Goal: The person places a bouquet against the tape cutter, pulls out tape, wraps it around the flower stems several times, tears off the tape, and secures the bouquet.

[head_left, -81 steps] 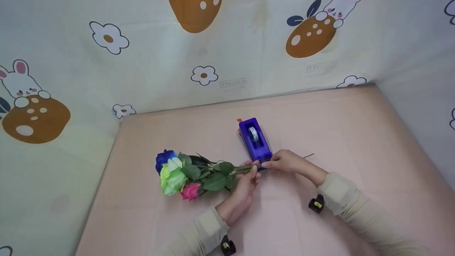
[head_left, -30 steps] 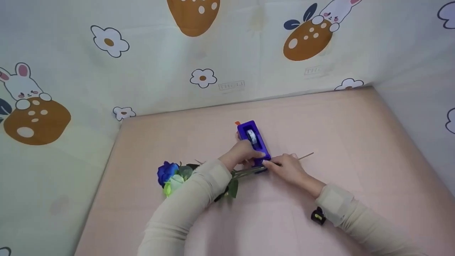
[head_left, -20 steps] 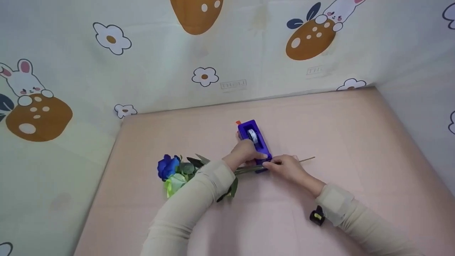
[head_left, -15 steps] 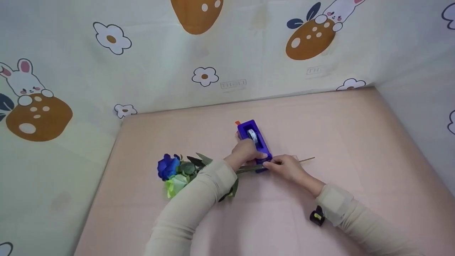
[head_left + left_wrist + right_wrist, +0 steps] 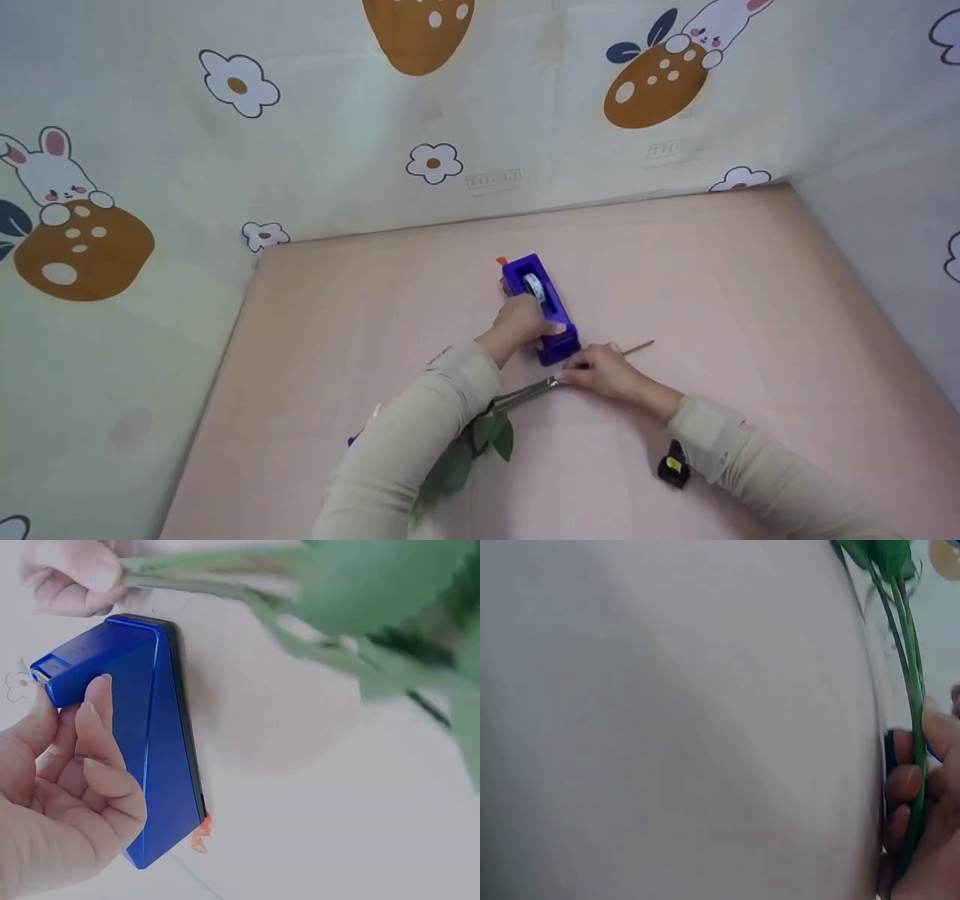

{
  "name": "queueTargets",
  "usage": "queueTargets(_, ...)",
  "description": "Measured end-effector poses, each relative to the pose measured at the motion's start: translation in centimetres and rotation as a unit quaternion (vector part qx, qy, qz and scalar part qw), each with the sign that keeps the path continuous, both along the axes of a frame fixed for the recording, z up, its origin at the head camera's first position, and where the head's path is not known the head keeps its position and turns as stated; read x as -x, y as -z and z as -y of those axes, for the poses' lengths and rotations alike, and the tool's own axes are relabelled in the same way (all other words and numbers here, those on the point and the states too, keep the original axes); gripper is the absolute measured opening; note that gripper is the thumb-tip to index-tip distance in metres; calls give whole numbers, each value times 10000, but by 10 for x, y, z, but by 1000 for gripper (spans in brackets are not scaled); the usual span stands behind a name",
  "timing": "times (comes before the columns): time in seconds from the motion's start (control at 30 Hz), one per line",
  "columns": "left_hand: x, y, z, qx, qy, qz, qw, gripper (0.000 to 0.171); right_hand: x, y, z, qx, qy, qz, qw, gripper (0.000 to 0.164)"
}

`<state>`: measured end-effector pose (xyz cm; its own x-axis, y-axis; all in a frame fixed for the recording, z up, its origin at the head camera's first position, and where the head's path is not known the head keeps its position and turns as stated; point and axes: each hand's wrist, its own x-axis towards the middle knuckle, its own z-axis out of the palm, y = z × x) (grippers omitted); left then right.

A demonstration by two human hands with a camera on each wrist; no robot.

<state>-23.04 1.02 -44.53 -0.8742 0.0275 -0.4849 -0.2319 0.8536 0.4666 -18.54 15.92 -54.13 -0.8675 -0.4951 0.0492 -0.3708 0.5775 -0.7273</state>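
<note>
A blue tape dispenser (image 5: 560,309) with a roll of clear tape (image 5: 534,287) lies on the table. My left hand (image 5: 519,321) grips its cutter end, the thumb on the front and curled fingers against the side, as the left wrist view shows. Just to the right, my right hand (image 5: 609,373) pinches the bundled stems (image 5: 525,393) of artificial roses; the same stems (image 5: 913,682) run through its fingers in the right wrist view. One stem end (image 5: 640,347) sticks out beyond that hand. Green leaves (image 5: 491,435) show past the left sleeve, which hides nearly all of the blooms.
The pink-beige table (image 5: 720,285) meets a patterned cloth backdrop (image 5: 337,150) at the back and sides. A bit of orange (image 5: 502,262) pokes out at the dispenser's far end. A black wrist device (image 5: 673,465) hangs under the right cuff.
The left hand let go of the stems and took hold of the tape dispenser. The right hand has since drawn the stems slightly towards me, and the blooms have swung down behind the left sleeve.
</note>
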Motion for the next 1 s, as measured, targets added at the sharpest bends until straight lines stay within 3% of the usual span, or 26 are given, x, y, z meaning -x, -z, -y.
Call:
queueTargets(0.3,2,-9,0,282,464,-193,9983,42,3,-7,-1,120,28,262,9996,22)
queueTargets(0.5,16,-32,16,315,924,67,9952,41,2,-15,-4,216,170,486,9984,26)
queueTargets(0.6,30,-55,46,59,1110,-48,9938,37,1,-24,-8,211,287,558,9978,27)
queueTargets(0.77,48,-87,125,-321,1101,-144,9933,34,0,-42,-18,194,531,837,9949,30)
queueTargets(0.87,47,-90,173,-621,1132,-67,9916,36,1,-56,-29,250,618,973,9930,31)
queueTargets(1.0,37,-75,220,-998,1000,-61,9899,44,2,-77,-45,507,678,1179,9894,29)
